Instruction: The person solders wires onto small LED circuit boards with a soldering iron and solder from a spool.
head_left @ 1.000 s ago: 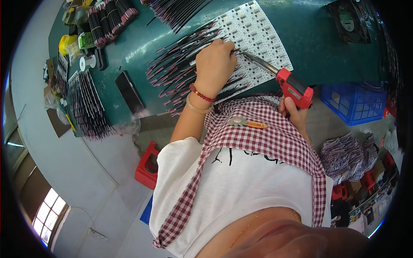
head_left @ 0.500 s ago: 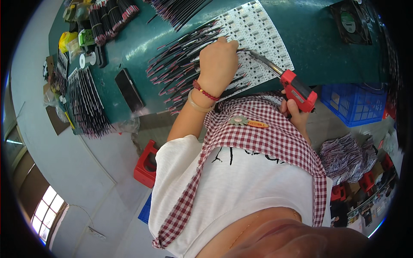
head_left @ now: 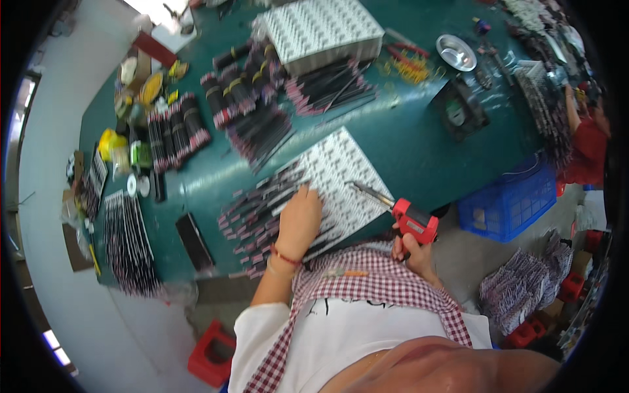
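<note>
My right hand [head_left: 417, 254] is wrapped round the grip of a red soldering gun [head_left: 419, 221]. The gun's metal tip points up and left over a white circuit board panel [head_left: 348, 157], which is printed with rows of small dark parts. Over the panel's left part is my left hand [head_left: 300, 219], fingers curled down and closed; what they pinch, if anything, is hidden. Many black wires with reddish ends [head_left: 252, 216] stick out leftward from the panel, beneath and beside that hand.
Left of the wires lies a phone [head_left: 194, 242]. Wired strips [head_left: 131, 242] hang over the table's left edge. Behind are wire bundles [head_left: 177, 131], a stack of panels [head_left: 327, 33], a black fan [head_left: 458, 108] and a metal bowl [head_left: 457, 52]. A blue crate [head_left: 508, 206] stands right.
The view has tilted up, showing more of the table's far side. The soldering gun's tip has drawn away from my left fingers, which have come nearer to me along the panel.
</note>
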### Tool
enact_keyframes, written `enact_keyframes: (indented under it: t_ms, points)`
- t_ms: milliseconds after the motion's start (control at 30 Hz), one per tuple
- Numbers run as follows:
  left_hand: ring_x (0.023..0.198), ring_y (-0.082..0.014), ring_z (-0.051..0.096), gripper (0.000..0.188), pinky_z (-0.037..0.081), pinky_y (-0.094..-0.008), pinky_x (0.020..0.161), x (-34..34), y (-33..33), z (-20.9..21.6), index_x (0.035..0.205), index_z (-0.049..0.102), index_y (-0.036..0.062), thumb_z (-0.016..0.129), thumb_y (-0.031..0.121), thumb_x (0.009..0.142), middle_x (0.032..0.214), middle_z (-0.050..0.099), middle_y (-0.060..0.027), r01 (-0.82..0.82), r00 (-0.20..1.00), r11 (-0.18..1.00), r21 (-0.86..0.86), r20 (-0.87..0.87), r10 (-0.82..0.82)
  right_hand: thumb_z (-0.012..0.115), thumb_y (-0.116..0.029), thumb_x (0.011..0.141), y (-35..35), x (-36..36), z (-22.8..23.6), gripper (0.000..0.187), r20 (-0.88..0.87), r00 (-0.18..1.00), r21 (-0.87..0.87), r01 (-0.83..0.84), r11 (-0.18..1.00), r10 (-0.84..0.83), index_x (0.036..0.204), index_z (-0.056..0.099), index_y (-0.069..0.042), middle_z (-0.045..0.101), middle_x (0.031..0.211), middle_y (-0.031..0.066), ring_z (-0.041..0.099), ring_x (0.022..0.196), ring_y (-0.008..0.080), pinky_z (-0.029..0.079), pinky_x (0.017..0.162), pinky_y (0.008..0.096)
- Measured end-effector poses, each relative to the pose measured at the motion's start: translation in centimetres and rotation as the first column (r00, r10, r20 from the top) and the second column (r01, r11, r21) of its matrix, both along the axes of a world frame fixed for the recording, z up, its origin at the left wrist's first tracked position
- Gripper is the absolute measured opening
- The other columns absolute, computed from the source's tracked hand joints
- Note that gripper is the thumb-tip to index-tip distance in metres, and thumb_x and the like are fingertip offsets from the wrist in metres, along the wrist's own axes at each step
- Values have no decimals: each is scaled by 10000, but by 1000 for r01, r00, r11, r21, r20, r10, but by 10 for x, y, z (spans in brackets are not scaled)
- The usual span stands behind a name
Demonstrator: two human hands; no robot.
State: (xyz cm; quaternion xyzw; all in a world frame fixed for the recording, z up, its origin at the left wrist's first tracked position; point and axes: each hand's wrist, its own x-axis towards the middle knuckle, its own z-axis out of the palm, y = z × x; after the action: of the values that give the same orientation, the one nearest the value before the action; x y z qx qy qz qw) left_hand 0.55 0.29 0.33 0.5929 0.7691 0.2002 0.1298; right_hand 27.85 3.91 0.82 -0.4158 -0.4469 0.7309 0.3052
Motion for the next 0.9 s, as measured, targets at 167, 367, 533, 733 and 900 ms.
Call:
enact_keyframes:
  t_ms: [167,367,533,733,900]
  points:
    - [823,-317,551,66,434,-416,699,12,-8,20,830,570,31,588,94,826,880,549,-121,-71,994,992,102,-72,79,498,-245,944,10,-6,15,317,-181,980,-28,78,997,-82,1134,516,8,506,607,47,488,516,112,481,584,290]
    - [989,-266,540,75,372,-423,917,39,-39,6,830,594,59,613,45,759,1038,596,-89,-64,994,955,289,-62,86,481,-292,949,26,-19,8,345,-355,925,-28,136,990,-137,1122,494,5,515,617,61,504,518,135,454,930,428]
    - [1103,-272,512,104,324,-477,1014,36,-41,-8,868,568,57,597,67,769,1160,570,-104,29,991,970,240,-134,3,489,-340,945,32,-34,4,371,-511,848,-202,40,979,-140,1124,465,-16,550,669,80,536,545,164,254,1120,479]
    - [1088,-271,516,91,330,-484,1009,24,-31,-6,880,569,48,562,65,790,1138,577,-99,80,992,970,231,-109,-56,496,-354,945,38,-39,-4,374,-509,850,-186,44,982,-135,1109,465,-19,551,656,77,535,540,165,276,1111,471]
    - [1076,-279,513,99,334,-483,1005,23,-21,-5,883,566,39,570,39,784,1120,572,-97,67,993,971,231,-114,-42,488,-353,953,48,-46,-6,368,-501,848,-190,83,978,-170,1097,472,-15,546,627,77,529,521,160,340,1073,463]
